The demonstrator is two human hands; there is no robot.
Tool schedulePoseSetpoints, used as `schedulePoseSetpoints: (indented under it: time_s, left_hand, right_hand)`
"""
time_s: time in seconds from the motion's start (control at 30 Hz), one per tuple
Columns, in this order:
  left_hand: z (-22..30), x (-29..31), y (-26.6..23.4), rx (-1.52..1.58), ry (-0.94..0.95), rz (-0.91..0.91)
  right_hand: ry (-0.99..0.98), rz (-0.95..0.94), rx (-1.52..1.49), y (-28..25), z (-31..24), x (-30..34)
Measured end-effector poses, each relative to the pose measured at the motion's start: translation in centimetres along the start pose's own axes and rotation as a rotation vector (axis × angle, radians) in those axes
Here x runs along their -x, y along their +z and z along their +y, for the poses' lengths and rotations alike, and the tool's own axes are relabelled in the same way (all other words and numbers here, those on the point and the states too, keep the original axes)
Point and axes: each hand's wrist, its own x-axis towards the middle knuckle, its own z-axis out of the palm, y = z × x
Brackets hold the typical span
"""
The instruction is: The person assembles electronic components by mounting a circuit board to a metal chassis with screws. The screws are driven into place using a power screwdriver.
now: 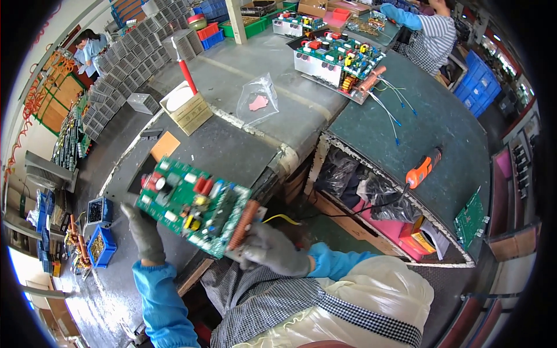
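Note:
A green circuit board (194,203) crowded with components hangs tilted in front of me, with a copper coil (243,225) along its right edge. My right hand (275,250), in a grey glove, grips the board's lower right corner beside the coil. A yellow wire (281,218) sticks out near that hand. My left hand (145,235), also gloved in grey, is beside the board's left edge with fingers stretched out; no hold on the board shows.
Another board assembly (339,61) with loose wires stands on the far bench. An orange electric screwdriver (423,168) and a separate green board (471,217) lie right. A cardboard box (187,110) and plastic bag (258,101) sit ahead; blue bins (102,246) are left. A co-worker (435,35) sits far right.

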Motion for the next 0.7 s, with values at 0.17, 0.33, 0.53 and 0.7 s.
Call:
schedulePoseSetpoints:
  time_s: [0.17,0.33,0.53,0.7]
  left_hand:
    - [1.6,-1.8,15.0,-0.024,0.087,-0.349]
    - [-3.1,-3.4,30.8,-0.011,0.067,-0.608]
    - [-6.9,-5.7,39.3,0.036,0.062,-0.572]
    - [-6.6,-8.0,39.8,-0.119,0.032,-0.51]
  right_hand:
    - [-0.211,0.432,0.253,-3.5,-6.9,2.9]
    - [-0.425,1.056,0.485,-8.0,-11.0,6.5]
    - [-0.372,1.234,0.582,-11.2,-15.0,4.5]
    - [-0.336,1.169,0.613,-16.2,-15.1,2.6]
